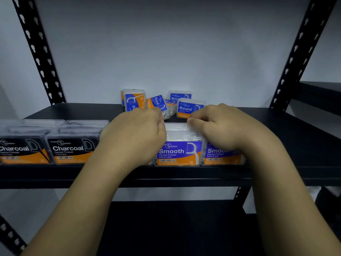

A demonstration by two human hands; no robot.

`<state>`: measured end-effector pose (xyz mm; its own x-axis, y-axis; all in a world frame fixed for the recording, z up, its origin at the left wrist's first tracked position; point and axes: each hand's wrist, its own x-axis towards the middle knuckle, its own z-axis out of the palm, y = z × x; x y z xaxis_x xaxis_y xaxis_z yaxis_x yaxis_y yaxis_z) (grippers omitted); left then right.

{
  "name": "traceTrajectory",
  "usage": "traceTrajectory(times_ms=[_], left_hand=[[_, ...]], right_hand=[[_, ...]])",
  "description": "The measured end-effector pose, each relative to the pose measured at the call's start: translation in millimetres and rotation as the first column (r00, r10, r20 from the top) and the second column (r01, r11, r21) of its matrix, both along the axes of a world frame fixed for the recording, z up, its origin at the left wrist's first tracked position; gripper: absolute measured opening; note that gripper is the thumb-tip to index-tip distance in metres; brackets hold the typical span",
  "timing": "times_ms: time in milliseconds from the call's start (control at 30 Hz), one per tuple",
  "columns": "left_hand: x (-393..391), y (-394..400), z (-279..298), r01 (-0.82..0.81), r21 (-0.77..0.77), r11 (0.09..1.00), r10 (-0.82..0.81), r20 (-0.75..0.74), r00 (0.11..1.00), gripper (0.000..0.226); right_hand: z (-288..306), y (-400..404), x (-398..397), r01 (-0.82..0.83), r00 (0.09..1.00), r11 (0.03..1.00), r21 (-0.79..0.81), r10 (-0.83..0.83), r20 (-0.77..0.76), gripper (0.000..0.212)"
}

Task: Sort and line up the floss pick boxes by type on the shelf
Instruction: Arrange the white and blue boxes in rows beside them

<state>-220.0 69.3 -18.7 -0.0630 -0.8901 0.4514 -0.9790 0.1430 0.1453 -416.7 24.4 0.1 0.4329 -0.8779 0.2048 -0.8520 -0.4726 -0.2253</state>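
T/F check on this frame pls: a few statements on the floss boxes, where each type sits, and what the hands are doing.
1. The Charcoal boxes sit at the shelf's front left. True.
2. The Round boxes stand in a neat row at the front edge. False: they lie jumbled at the back of the shelf, some tilted.
3. Both hands are over the Smooth boxes. True: left hand and right hand reach over them, fingers curled.
4. The Smooth boxes have black labels. False: blue and orange.
5. A Smooth box stands left of the Charcoal boxes. False: they are to the right.
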Motion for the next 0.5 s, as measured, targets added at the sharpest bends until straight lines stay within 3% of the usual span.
traceTrajectory(times_ms=[500], left_hand=[[0.7,1.3,3.3,0.047,0.048,0.998,-0.048,0.007,0.999,0.027]], right_hand=[[3.1,5.2,2.2,0.033,0.999,0.997,0.072,-0.035,0.018,0.041]])
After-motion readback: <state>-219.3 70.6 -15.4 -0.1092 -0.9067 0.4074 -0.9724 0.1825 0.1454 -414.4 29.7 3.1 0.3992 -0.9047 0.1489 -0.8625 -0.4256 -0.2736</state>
